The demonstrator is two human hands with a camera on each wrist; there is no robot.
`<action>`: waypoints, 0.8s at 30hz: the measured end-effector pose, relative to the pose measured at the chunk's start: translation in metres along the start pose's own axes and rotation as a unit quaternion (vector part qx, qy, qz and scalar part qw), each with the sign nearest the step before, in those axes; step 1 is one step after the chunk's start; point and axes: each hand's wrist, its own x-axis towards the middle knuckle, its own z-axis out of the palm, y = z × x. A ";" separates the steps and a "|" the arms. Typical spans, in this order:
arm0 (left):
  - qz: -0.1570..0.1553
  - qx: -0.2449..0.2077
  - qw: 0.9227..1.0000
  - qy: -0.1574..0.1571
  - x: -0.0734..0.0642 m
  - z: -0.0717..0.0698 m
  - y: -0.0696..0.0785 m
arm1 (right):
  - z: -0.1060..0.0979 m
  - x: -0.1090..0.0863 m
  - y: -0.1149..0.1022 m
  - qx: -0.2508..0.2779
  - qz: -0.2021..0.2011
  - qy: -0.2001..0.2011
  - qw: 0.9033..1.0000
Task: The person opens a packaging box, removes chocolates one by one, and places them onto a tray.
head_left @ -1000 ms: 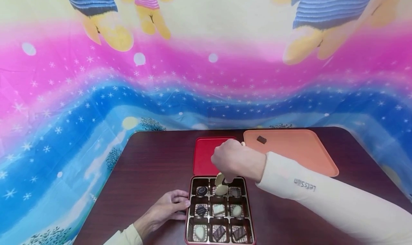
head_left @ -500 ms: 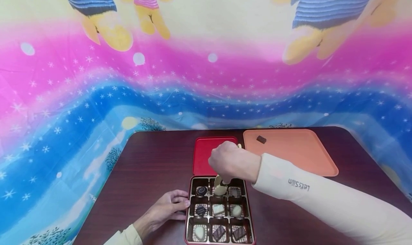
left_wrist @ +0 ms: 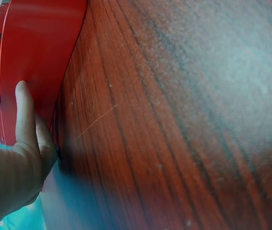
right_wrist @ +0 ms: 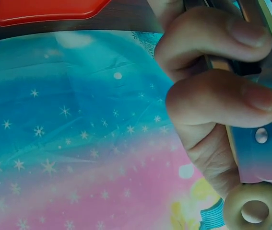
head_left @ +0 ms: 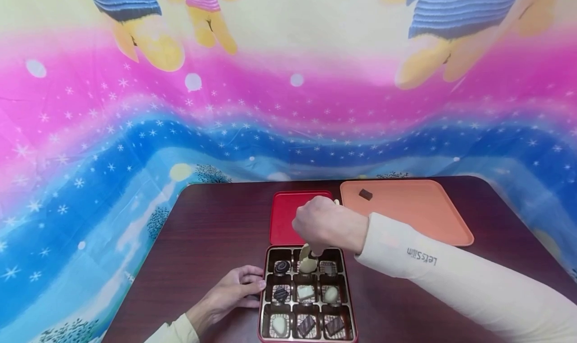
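Note:
A red tin box [head_left: 267,263] of chocolates, divided into compartments, stands at the table's near side. My right hand [head_left: 323,225] grips metal tongs [right_wrist: 265,158] with a cream ring at the handle end. The tongs' cream, leaf-shaped tips [head_left: 308,265] reach down into the back middle compartment and stand apart; they hide what lies there. Beside them sit a dark swirled chocolate [head_left: 282,267] to the left and a dark square chocolate [head_left: 328,268] to the right. My left hand [head_left: 236,287] rests its fingers against the box's left wall, also seen on the red wall [left_wrist: 40,52] in the left wrist view.
Right behind the box lies a red lid [head_left: 284,218], partly covered by my right hand. An orange tray [head_left: 414,208] is at the back right, with one dark chocolate [head_left: 365,194] near its left corner. A printed cloth [head_left: 288,107] hangs behind the brown table [head_left: 221,223].
My right hand and the tongs have shifted very slightly left, their tips staying over the back middle compartment. My left hand stays in place against the box.

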 end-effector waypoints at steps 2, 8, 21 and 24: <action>0.000 0.001 1.000 0.001 0.000 0.000 0.000 | -0.001 0.000 0.001 0.000 0.000 -0.005 1.000; 0.004 0.009 1.000 0.004 0.001 0.000 0.000 | -0.007 -0.003 0.006 0.007 0.009 -0.012 1.000; 0.002 0.011 1.000 0.004 0.000 0.000 -0.001 | -0.028 -0.025 0.039 0.091 0.010 -0.008 0.996; 0.003 0.009 1.000 0.004 0.000 0.000 -0.001 | -0.033 -0.031 0.052 0.122 0.019 -0.002 0.992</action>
